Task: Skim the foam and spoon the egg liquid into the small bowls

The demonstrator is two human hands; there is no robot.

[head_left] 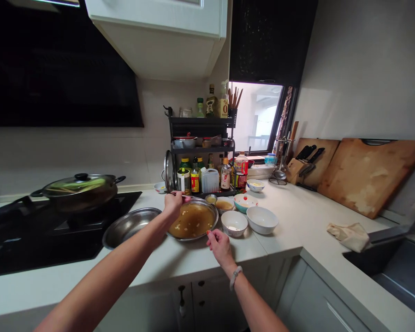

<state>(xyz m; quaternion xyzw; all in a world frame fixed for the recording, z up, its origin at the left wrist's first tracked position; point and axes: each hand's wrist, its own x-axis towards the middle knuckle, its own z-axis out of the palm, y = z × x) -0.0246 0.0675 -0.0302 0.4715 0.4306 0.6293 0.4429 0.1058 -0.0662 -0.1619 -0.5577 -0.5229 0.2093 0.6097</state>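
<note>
My left hand (174, 204) is closed around the thin handle of a ladle at the far left rim of a wide metal basin (215, 222). The ladle's small round bowl (211, 199) is above the far right rim and has pale liquid in it. Brown broth (193, 220) with pale bits floating in it fills the basin. My right hand (220, 246) has its fingers pinched at the basin's near right rim. A white bowl (234, 220) with a little pale residue stands just right of the basin, and a bowl of brownish liquid (224, 204) sits behind it.
An empty metal pan (131, 226) stands left of the basin, by the stove (72, 235) with a lidded pot (81, 191). More bowls (262, 220) stand to the right. Behind is a seasoning rack (202, 150). A cloth (348, 236) lies near the sink (397, 267).
</note>
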